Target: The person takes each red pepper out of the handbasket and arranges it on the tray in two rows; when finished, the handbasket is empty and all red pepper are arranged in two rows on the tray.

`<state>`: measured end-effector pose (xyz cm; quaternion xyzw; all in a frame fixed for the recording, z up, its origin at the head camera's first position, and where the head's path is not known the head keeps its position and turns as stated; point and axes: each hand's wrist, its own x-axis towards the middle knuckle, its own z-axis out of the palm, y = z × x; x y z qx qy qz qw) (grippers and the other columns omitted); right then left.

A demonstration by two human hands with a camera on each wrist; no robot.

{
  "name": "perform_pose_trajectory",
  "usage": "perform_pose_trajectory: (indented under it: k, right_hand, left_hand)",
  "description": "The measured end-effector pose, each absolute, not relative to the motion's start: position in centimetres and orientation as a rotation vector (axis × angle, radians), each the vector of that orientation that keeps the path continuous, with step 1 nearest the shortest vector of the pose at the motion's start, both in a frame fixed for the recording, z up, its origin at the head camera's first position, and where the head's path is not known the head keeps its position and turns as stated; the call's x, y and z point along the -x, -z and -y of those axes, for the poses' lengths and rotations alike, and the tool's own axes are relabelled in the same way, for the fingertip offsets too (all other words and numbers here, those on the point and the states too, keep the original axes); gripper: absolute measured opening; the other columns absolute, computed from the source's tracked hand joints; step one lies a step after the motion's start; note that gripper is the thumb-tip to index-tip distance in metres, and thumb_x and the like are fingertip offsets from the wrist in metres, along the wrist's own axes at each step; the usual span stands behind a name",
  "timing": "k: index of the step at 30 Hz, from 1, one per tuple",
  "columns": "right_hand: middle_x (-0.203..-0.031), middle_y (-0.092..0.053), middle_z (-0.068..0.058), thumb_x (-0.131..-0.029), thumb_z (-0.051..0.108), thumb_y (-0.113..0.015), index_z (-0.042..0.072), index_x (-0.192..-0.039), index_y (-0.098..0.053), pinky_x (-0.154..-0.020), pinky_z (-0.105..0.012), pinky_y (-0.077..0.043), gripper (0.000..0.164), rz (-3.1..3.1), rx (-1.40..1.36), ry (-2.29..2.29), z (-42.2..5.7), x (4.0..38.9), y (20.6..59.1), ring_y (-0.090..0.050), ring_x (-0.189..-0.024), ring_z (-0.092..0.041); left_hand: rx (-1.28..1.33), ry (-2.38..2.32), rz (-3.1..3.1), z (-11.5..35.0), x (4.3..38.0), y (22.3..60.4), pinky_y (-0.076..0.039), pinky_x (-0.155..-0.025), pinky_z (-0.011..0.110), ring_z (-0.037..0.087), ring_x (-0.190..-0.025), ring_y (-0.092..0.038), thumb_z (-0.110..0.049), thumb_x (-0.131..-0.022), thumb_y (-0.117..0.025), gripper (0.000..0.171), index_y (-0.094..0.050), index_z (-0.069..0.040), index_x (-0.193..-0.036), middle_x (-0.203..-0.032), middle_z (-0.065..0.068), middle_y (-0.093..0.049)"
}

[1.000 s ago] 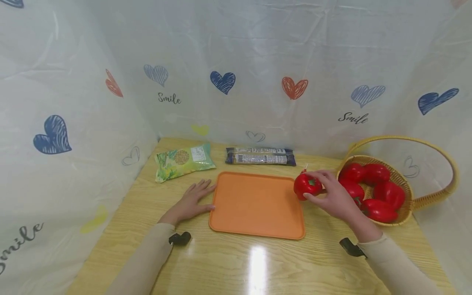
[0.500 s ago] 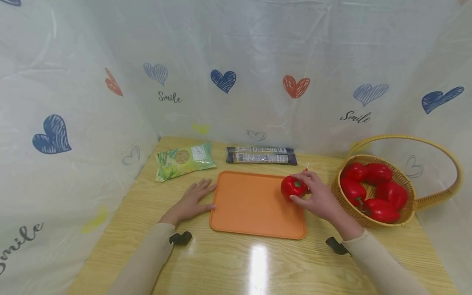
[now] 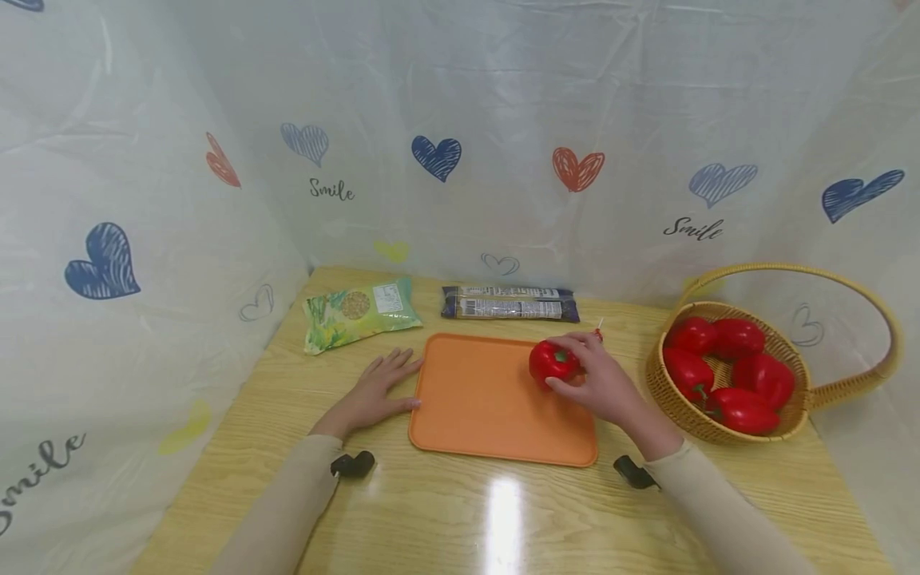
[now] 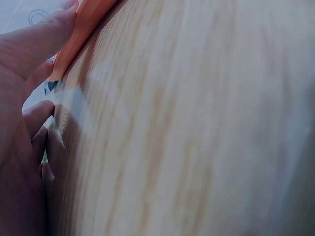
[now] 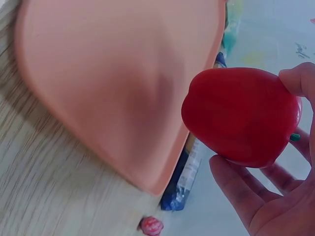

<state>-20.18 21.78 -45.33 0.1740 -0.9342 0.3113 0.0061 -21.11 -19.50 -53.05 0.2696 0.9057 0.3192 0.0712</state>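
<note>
My right hand (image 3: 596, 379) grips a red bell pepper (image 3: 552, 364) with a green stem, thumb on one side and fingers on the other. In the right wrist view the bell pepper (image 5: 241, 115) hangs above the orange tray (image 5: 113, 59), which carries a shadow below it. From the head, the pepper overlaps the right back part of the tray (image 3: 489, 399). Flat on the wooden table, my left hand (image 3: 374, 391) has its fingers spread, the thumb touching the tray's left edge. The left wrist view shows that thumb (image 4: 54, 24) right at the tray's rim.
A wicker basket (image 3: 657, 391) with a tall handle holds several red peppers (image 3: 743, 410) at the right. Behind the tray lie a green bag (image 3: 362, 313) and a dark blue packet (image 3: 510, 304). A small red item (image 5: 151, 225) sits near the tray's back right corner.
My right hand has carried the bell pepper leftward from beside the tray's right edge to over the tray. My left hand has stayed in place.
</note>
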Motion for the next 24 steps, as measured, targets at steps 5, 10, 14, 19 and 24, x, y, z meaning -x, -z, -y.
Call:
perform_pose_trajectory:
  k: [5,10,14,19,24]
  right_hand:
    - [-0.141,-0.047,-0.016,-0.084,0.027,-0.084,0.018,-0.141,-0.058,-0.09,-0.055,-0.057,0.064,2.919,-0.564,-0.985,-20.9,20.5,45.5,-0.058,-0.119,-0.042]
    - [-0.141,-0.047,-0.016,-0.084,0.028,-0.084,0.018,-0.141,-0.059,-0.09,-0.054,-0.058,0.063,2.917,-0.582,-0.992,-20.0,20.8,45.7,-0.059,-0.117,-0.041]
    - [-0.14,-0.048,-0.015,-0.084,0.028,-0.084,0.018,-0.14,-0.059,-0.091,-0.053,-0.057,0.062,2.91,-0.593,-1.002,-19.4,21.0,45.9,-0.06,-0.116,-0.04]
    - [-0.141,-0.048,-0.013,-0.084,0.027,-0.084,0.02,-0.14,-0.059,-0.091,-0.052,-0.057,0.062,2.91,-0.605,-1.005,-18.7,21.2,46.0,-0.06,-0.117,-0.039]
    - [-0.142,-0.048,-0.012,-0.084,0.029,-0.084,0.021,-0.141,-0.058,-0.091,-0.052,-0.057,0.063,2.918,-0.624,-1.003,-17.9,21.5,46.0,-0.058,-0.12,-0.038]
  left_hand:
    - [-0.812,-0.956,-2.724,19.5,21.2,53.1,-0.002,-0.124,0.056,0.036,-0.156,-0.009,-0.044,-0.094,-0.072,0.08,-0.037,-0.015,-0.159,-0.167,0.015,-0.022]
    - [-0.816,-0.959,-2.724,19.5,21.1,53.1,-0.002,-0.124,0.056,0.037,-0.155,-0.01,-0.043,-0.094,-0.072,0.079,-0.038,-0.014,-0.159,-0.167,0.016,-0.022]
    - [-0.818,-0.959,-2.726,19.5,21.1,53.0,-0.002,-0.124,0.056,0.038,-0.155,-0.01,-0.042,-0.094,-0.072,0.079,-0.038,-0.013,-0.159,-0.167,0.017,-0.022]
    - [-0.821,-0.949,-2.729,19.4,21.0,52.9,-0.002,-0.124,0.056,0.037,-0.155,-0.01,-0.042,-0.094,-0.072,0.079,-0.038,-0.013,-0.159,-0.167,0.017,-0.022]
    - [-0.82,-0.961,-2.724,19.5,21.1,52.9,-0.002,-0.124,0.056,0.038,-0.155,-0.01,-0.042,-0.094,-0.072,0.079,-0.038,-0.012,-0.159,-0.167,0.017,-0.022]
